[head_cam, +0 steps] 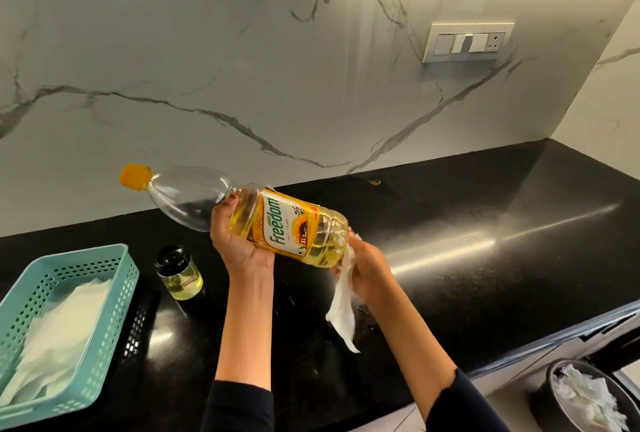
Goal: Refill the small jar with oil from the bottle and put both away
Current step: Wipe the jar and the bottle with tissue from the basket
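Left hand [239, 244] grips the oil bottle [284, 227] round its middle, fingers curled under the label, and holds it nearly on its side above the bench [450, 258]. Its yellow cap [133, 177] is on and points left, and the oil has pooled toward the base. Right hand [367, 272] pinches a paper towel [343, 314] against the bottle's base, loose end hanging down.

On the head view I also see the small jar [180, 275] upright on the bench just left of the left forearm, black lid on, pale oil inside. A teal basket [114, 310] lined with paper sits at the left edge, near the jar but apart from it. A dark bin [550, 386] holding crumpled paper shows low right.

I judge the pouring done and both containers closed, so this is the wipe-down before putting away. Next I would want the bottle turned upright and the towel dropped, then bottle and jar moved to their place, likely the basket, though I cannot be sure
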